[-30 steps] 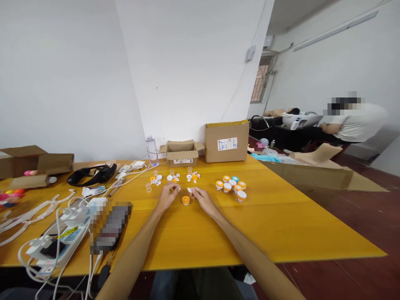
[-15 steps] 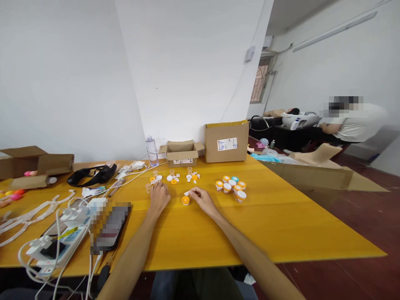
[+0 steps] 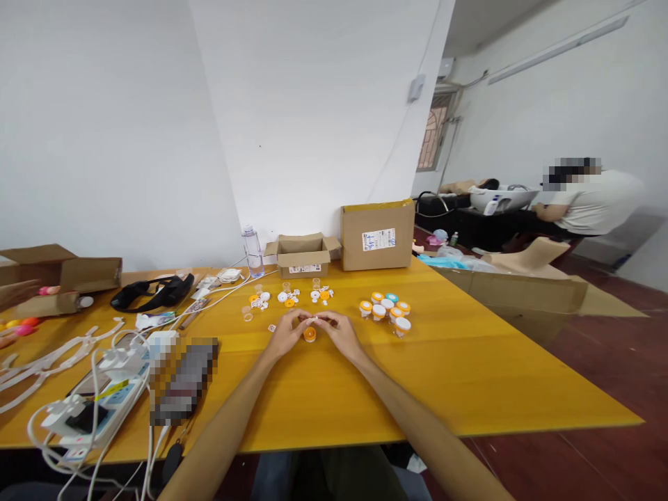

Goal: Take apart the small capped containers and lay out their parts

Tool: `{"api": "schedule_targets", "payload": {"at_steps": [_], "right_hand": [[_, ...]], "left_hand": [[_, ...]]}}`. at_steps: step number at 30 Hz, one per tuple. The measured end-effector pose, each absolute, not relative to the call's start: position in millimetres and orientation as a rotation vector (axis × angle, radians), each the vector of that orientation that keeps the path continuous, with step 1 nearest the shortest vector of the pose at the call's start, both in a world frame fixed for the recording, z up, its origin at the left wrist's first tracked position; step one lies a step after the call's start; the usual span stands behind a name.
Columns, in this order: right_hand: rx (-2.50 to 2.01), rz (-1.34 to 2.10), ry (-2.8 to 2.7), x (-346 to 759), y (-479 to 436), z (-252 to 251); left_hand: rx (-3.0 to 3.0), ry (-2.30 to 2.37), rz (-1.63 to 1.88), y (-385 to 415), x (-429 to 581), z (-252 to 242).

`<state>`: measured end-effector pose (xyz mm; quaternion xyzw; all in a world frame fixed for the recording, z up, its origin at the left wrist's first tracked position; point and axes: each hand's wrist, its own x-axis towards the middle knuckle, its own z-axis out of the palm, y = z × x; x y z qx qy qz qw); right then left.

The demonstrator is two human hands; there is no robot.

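Observation:
My left hand (image 3: pixel 286 332) and my right hand (image 3: pixel 339 332) meet fingertip to fingertip over the yellow table (image 3: pixel 470 376). Together they pinch a small white piece (image 3: pixel 312 321), too small to name. Just below the fingertips an orange cap (image 3: pixel 309 335) lies on the table. Beyond the hands lie several small white and orange loose parts (image 3: pixel 289 298). To the right stands a cluster of small jars with orange, white and teal lids (image 3: pixel 387 309). One tiny white piece (image 3: pixel 271 327) rests left of my left hand.
Two cardboard boxes (image 3: pixel 378 235) and a clear bottle (image 3: pixel 252 251) stand at the table's back. A black strap (image 3: pixel 151 292), white cables and a power strip (image 3: pixel 99 403) crowd the left side, with more boxes (image 3: pixel 57 271) at far left. Another person (image 3: pixel 589 202) sits at the right.
My left hand reached left to the loose parts, then came back to the middle. Both hands now meet over the orange cap, and a tiny white piece lies to my left hand's left.

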<state>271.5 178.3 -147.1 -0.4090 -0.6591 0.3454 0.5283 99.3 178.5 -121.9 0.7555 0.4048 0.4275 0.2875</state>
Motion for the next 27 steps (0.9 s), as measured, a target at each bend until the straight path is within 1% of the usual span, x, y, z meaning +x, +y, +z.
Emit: {"api": "schedule_targets", "payload": {"at_steps": [7,22,27], "right_hand": [[-0.979,0.854,-1.565,270.0,178.4,-146.9],[-0.949,0.803,-1.667,269.5,179.5,-150.1],[-0.948,0.786,-1.703,270.0,179.0,-151.1]], "left_hand": [[1.976,1.077,1.199,182.7,96.3,-123.4],[1.923,1.068,1.119,177.9,99.1,-119.7],[1.83,0.97,1.097,180.2,98.2,-121.0]]}}
